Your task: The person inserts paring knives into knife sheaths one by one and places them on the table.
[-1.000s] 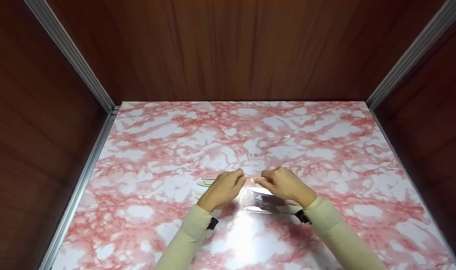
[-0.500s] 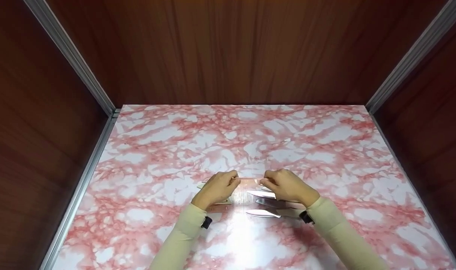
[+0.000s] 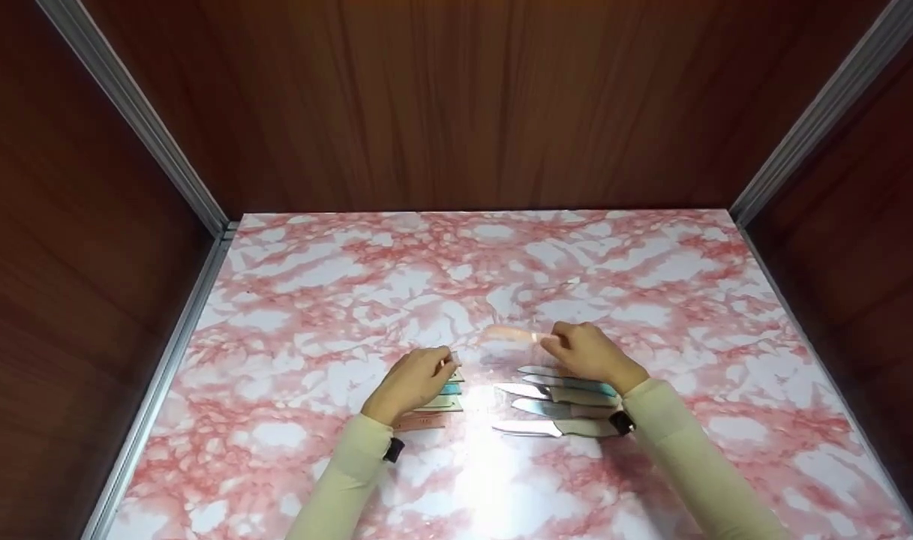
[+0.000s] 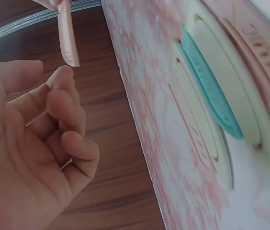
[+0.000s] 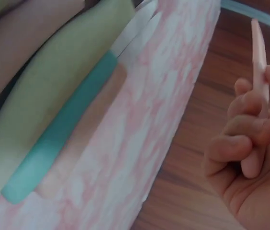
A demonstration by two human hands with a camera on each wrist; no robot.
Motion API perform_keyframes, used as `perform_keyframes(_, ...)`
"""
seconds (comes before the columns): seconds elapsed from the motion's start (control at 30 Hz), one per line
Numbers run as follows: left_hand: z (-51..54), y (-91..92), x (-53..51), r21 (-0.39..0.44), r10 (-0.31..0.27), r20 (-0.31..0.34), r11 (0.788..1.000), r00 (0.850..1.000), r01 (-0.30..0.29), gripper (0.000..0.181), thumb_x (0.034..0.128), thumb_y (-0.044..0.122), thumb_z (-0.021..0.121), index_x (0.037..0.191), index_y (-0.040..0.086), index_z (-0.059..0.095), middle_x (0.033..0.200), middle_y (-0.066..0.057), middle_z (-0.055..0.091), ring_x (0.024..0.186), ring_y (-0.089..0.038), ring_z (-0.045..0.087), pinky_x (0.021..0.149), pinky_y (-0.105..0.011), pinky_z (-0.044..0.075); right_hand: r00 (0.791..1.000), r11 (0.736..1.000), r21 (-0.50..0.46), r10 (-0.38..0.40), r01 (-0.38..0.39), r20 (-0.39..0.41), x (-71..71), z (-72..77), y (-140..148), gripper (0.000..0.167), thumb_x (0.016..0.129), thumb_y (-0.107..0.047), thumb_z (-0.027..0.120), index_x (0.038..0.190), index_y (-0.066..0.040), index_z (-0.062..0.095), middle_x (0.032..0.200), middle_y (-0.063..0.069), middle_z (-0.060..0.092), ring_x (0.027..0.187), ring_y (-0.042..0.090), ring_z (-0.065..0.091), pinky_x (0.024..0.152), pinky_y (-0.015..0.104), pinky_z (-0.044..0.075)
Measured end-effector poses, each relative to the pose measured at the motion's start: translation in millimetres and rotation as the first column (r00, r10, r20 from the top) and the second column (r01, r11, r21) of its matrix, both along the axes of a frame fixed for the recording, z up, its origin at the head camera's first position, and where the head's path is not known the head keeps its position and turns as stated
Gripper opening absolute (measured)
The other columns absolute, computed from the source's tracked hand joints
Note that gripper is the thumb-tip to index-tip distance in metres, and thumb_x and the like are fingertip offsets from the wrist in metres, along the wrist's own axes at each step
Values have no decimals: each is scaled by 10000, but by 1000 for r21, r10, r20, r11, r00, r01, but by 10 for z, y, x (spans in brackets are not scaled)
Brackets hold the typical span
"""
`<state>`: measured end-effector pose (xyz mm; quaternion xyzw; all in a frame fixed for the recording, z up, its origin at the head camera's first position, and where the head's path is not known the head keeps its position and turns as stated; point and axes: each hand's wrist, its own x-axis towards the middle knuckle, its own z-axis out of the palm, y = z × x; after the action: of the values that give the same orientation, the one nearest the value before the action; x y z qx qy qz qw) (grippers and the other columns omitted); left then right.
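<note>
My right hand (image 3: 595,352) pinches a pink knife (image 3: 509,332) by its handle, above the table, pointing left. Its blade part is pink too; whether it is bare or sheathed I cannot tell. My left hand (image 3: 415,382) hovers over a row of blade sheaths, and the left wrist view shows its fingers (image 4: 65,103) loosely curled around nothing. In that row are a teal sheath (image 4: 211,88), cream sheaths (image 4: 230,76) and pink sheaths (image 4: 192,132). Below my right hand lie several knives, among them one with a cream handle (image 3: 584,427) and one with a teal handle (image 5: 61,136).
The table (image 3: 336,465) has a red and white marbled top. Dark wooden panels (image 3: 456,105) with metal edge strips (image 3: 148,127) wall it in at the back and sides. The knives on the table point left, toward the sheaths.
Both hands were at the ends of the pink knife. My left hand has let go and moved left and nearer; my right hand has lifted the knife slightly up and right.
</note>
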<state>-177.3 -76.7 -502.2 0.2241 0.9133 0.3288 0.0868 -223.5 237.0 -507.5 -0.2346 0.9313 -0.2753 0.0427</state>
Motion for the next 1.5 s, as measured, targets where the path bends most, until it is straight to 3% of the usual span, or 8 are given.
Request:
perform_keyframes(0.17, -43, -97, 36, -27, 22, -17, 999, 1000, -23, 213, 990, 242, 472, 868, 122, 598, 647, 56, 445, 556, -86, 391, 529, -264, 336, 995, 995, 31, -97, 97, -15, -166, -119, 74, 159, 909, -175, 592, 825, -45, 550, 581, -10, 421, 503, 146, 364, 504, 320, 309)
perform_keyframes(0.37, -94, -210, 90, -29, 7, 28, 1000, 1000, -6, 256, 996, 251, 444, 915, 82, 619, 645, 58, 454, 537, -78, 385, 513, -260, 338, 971, 971, 65, -235, 231, 51, -314, -244, 159, 192, 903, -134, 543, 980, 41, 560, 699, 71, 532, 620, 223, 502, 594, 394, 421)
perform_keyframes(0.53, -149, -292, 125, -44, 11, 8, 999, 1000, -11, 177, 975, 196, 478, 883, 116, 607, 696, 62, 487, 589, -87, 427, 555, -272, 377, 947, 953, 62, -301, 295, 111, -408, -309, 191, 203, 928, -122, 500, 1012, 62, 511, 796, 167, 585, 722, 294, 571, 678, 467, 464)
perform_keyframes(0.87, -203, -407, 175, -85, 0, -65, 996, 998, -5, 68, 861, 57, 567, 884, 76, 628, 782, 27, 555, 692, -122, 510, 632, -304, 431, 908, 926, 106, -377, 363, 182, -576, -356, 172, 249, 976, -149, 455, 1045, 89, 471, 856, 242, 579, 766, 348, 581, 659, 460, 450)
perform_keyframes(1.17, -280, -450, 188, -87, 12, -49, 996, 999, -16, 77, 840, 23, 589, 871, 77, 634, 737, 44, 533, 668, -107, 494, 617, -286, 415, 871, 883, 142, -466, 447, 154, -686, -403, 75, 274, 931, -159, 466, 1021, 86, 552, 915, 274, 602, 839, 415, 605, 716, 504, 476)
perform_keyframes(1.37, -310, -458, 191, -81, 13, -59, 997, 998, -18, 76, 828, 23, 598, 851, 90, 626, 715, 54, 529, 652, -97, 496, 609, -282, 420, 865, 864, 213, -486, 455, 126, -750, -357, -8, 295, 905, -181, 486, 1026, 63, 601, 973, 260, 601, 895, 422, 594, 741, 521, 470)
perform_keyframes(1.5, -311, -456, 188, -75, 9, -63, 997, 998, -13, 59, 838, 46, 592, 834, 96, 623, 720, 52, 533, 656, -95, 499, 613, -283, 426, 874, 873, 199, -472, 445, 113, -775, -340, -74, 280, 896, -161, 498, 992, 77, 608, 966, 268, 586, 903, 428, 586, 767, 522, 464)
